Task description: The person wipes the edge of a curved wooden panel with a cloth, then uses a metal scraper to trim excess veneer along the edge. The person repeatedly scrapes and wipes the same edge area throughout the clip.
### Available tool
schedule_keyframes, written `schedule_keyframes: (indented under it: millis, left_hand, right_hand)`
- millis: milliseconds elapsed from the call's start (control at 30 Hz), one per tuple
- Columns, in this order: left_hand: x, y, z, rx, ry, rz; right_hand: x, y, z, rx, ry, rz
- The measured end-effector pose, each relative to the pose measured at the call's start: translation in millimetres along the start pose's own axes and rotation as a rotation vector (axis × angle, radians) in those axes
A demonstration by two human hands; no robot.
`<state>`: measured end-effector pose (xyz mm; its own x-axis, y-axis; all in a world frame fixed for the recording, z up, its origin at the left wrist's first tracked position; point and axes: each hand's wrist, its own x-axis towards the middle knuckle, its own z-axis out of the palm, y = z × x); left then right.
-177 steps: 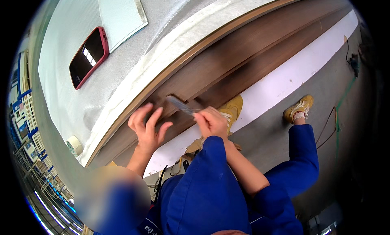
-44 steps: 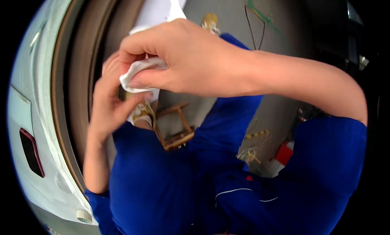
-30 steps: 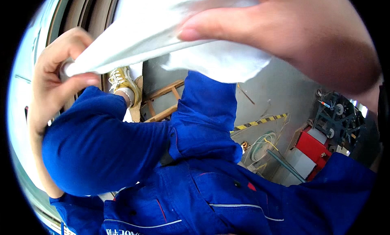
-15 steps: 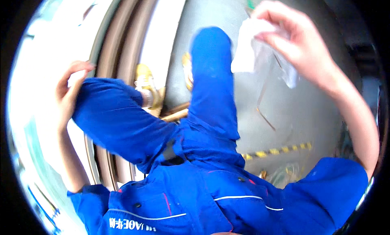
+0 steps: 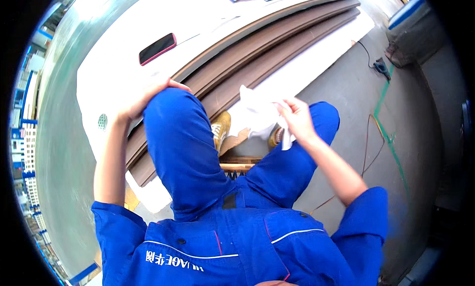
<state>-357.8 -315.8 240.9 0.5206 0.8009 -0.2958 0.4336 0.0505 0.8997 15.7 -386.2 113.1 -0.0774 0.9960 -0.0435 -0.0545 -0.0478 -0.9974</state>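
My right hand (image 5: 297,119) pinches a crumpled white cloth (image 5: 256,112) between thumb and fingers. The cloth hangs in front of my right knee, above my shoes, and one corner trails below the hand. Over my left knee lies my left hand (image 5: 148,98), its fingers stretched out and holding nothing. Just beyond that hand run several long brown strips (image 5: 247,51) with grooved faces, side by side on a white sheet (image 5: 116,63).
A dark-screened phone (image 5: 157,49) with a red edge rests on the sheet at the far left. Under me is a wooden seat or crate (image 5: 237,166). A dark corded tool (image 5: 381,68) lies on the grey floor to the right, near a loose cable (image 5: 367,155).
My right hand has come down and inward with the white cloth, from the upper right to beside my right knee. My left hand now lies over the left knee. The view has turned.
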Motion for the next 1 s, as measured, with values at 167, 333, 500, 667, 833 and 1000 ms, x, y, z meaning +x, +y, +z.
schedule_keyframes:
  millis: [167,333,500,667,833,1000]
  left_hand:
    - [28.1,-57.5,4.6,-0.377,-0.051,-0.112]
    - [93.8,-138.2,21.2,-0.061,-0.065,-0.085]
    - [165.1,-164.9,61.2,0.457,0.199,0.416]
    - [193.7,-173.9,69.2,0.667,0.216,0.459]
    - [209.5,-191.9,74.0,0.717,0.2,0.354]
    - [207.3,-184.0,73.6,0.951,0.12,0.297]
  right_hand:
    - [38.3,77.2,62.8,0.357,0.154,0.225]
    - [99.0,103.4,97.8,0.209,0.25,0.25]
    - [165.7,137.5,113.3,0.098,0.312,0.349]
    - [197.4,162.5,121.1,0.042,0.477,0.363]
    - [206.0,158.4,120.3,0.069,0.477,0.478]
    - [216.9,151.1,119.6,0.148,0.452,0.57]
